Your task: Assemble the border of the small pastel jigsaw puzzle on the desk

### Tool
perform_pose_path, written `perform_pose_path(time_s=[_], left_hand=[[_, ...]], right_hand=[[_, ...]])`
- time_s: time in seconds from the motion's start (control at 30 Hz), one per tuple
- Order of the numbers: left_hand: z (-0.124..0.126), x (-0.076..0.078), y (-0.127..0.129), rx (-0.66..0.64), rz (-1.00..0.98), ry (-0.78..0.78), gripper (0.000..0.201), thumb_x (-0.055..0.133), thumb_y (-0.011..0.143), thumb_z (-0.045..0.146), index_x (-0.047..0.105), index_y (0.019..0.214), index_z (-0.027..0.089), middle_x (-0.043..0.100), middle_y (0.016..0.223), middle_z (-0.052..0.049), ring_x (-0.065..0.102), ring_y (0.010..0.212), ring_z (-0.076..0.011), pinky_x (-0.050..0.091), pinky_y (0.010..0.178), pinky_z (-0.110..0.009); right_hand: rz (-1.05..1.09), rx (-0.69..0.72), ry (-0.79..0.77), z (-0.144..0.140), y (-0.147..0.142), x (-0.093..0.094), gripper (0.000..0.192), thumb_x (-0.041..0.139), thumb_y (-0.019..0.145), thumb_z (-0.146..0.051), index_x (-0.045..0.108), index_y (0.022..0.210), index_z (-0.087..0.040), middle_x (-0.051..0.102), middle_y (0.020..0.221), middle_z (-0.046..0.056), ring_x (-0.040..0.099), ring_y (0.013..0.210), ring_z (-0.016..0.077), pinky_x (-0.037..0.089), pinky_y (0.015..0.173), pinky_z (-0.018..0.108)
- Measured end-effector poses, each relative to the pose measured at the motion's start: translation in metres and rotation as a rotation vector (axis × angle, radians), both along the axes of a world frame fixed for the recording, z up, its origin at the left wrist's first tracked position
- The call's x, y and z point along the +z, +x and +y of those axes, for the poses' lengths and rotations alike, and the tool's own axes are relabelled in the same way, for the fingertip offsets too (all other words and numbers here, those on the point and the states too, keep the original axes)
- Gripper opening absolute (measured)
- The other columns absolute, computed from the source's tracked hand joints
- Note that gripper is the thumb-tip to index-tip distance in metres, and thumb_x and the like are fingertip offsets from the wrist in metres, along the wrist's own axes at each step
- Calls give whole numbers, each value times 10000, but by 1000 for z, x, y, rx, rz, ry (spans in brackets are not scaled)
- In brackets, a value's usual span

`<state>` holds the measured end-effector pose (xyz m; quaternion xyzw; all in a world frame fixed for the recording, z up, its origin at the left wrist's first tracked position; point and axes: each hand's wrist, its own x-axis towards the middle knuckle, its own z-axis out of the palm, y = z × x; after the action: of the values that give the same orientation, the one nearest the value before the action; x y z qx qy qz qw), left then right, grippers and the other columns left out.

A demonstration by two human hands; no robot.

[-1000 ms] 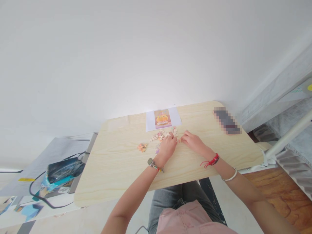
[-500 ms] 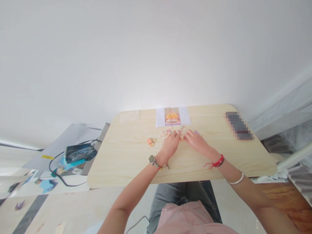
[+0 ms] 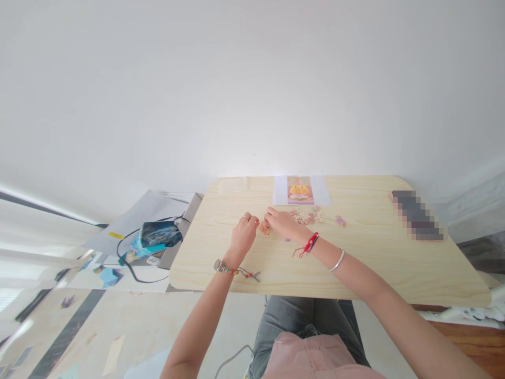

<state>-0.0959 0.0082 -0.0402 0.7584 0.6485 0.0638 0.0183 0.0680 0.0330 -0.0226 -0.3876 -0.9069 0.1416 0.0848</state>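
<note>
My left hand [image 3: 243, 235] is closed, its thumb and fingertips pinched at the left edge of a small heap of orange puzzle pieces [image 3: 264, 228]. What is in its pinch, if anything, is too small to make out. On the other side of the heap, my right hand [image 3: 283, 223] is closed too, fingers together and tips hidden or too small to read. A looser pile of pale puzzle pieces [image 3: 306, 216] lies beyond my right wrist. Purple pieces [image 3: 340, 221] sit apart to its right. One more purple piece [image 3: 288, 240] lies below my right hand.
A paper sheet with a printed pumpkin-like figure [image 3: 300, 190] lies at the table's back edge. A blurred-out dark phone-like object [image 3: 417, 216] is on the right. Left of the wooden table [image 3: 366, 268], a black-strapped bag [image 3: 160, 234] and papers lie on a lower surface.
Both hands have moved left from the pale pile to the orange heap, uncovering the pale pieces. The head view has turned a little left.
</note>
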Motion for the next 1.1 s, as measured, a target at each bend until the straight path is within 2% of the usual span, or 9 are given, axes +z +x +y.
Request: perform_pose_path(time_s=[0.07,0.17,0.33,0.43,0.67,0.8,0.93,1.1], left_hand=[[-3,1,0,9,-17,13,215,364,907,257,551,982,185,523,978,-71,551,881,-177,435,642,-255],[-15,3,10,3,-53,16,235,353,912,296,536,1027,204,522,1009,-64,552,905,-174,439,649,-249],[-39,0,48,-147,-63,-134,189,433,883,290,546,1014,213,522,1053,-55,563,910,-163,455,667,-236],[-43,-2,72,-186,-32,-174,199,404,892,289,548,1006,211,532,1016,-50,569,875,-164,462,633,-239],[-33,-1,103,-213,-3,-149,193,409,888,267,550,1000,201,528,1013,-65,552,931,-174,478,669,-238],[-26,-7,114,-219,21,-137,234,354,905,249,562,977,170,525,989,-94,547,955,-192,486,663,-247],[-22,-12,119,-216,34,-126,227,353,899,203,562,965,144,534,976,-101,546,962,-198,488,687,-257],[-18,-9,117,-241,38,-129,222,366,888,188,560,976,128,539,1002,-119,545,961,-203,488,708,-270]], right_hand=[[-4,-48,16,-3,7,-2,196,367,870,-81,555,885,-135,541,926,80,510,684,132,358,591,249],[14,-169,63,-12,36,-8,213,374,887,-137,583,846,-148,540,907,77,529,714,144,378,610,255],[115,-288,38,-35,98,-25,187,435,864,-156,620,856,-181,548,913,62,555,833,165,419,711,270],[111,-298,20,-43,116,-32,187,452,846,-141,630,871,-192,553,926,60,557,847,168,428,739,282],[99,-331,25,-42,111,-41,188,465,843,-146,610,960,-174,560,979,81,569,883,182,452,754,297],[108,-293,19,-35,107,-44,163,460,858,-172,613,916,-172,540,1091,105,584,902,179,455,781,301],[56,-254,18,-31,106,-43,156,457,864,-188,608,844,-156,498,1192,141,601,891,188,462,789,317],[4,-226,13,-33,107,-34,135,458,865,-194,579,910,-154,481,1211,139,597,907,195,469,779,318]])
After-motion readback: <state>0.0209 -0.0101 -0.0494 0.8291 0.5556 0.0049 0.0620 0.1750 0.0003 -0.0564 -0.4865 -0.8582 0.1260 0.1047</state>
